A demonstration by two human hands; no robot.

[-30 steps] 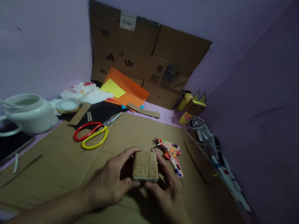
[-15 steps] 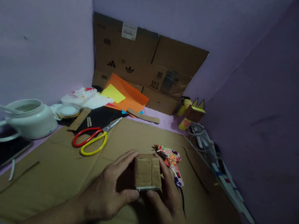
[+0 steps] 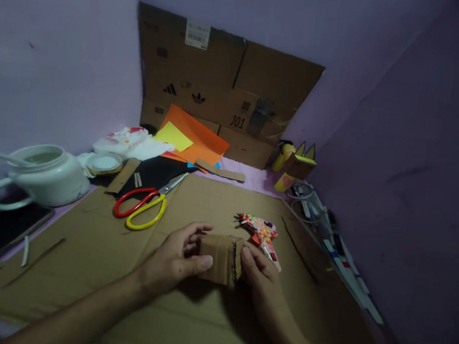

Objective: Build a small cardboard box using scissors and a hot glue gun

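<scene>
Brown corrugated cardboard makes up the small box (image 3: 217, 258), held at the near middle of the cardboard sheet (image 3: 194, 201). Both hands are on it: the left hand (image 3: 174, 258) bears on its left end, thumb on the near side and fingers beyond; the right hand (image 3: 265, 281) grips its right end by thumb and fingers. Whether the underside touches the sheet cannot be told.

For sound handling, pressure should be judged light and even, since thin walls may dent. A dark, ragged seam runs down the box near the right thumb; fingertips are best placed on flat faces, not across that edge, and turning is best done with one hand steady.

Edges and room: the patterned glue gun (image 3: 262, 230) lies just beyond the right hand and is the closest obstruction; its nozzle warrants a wide berth. Scissors (image 3: 160, 192) lie to the left, well apart from the box, blades pointing away from the person. Bare sheet surface shows between scissors and glue gun, offering the better path for movement.
</scene>
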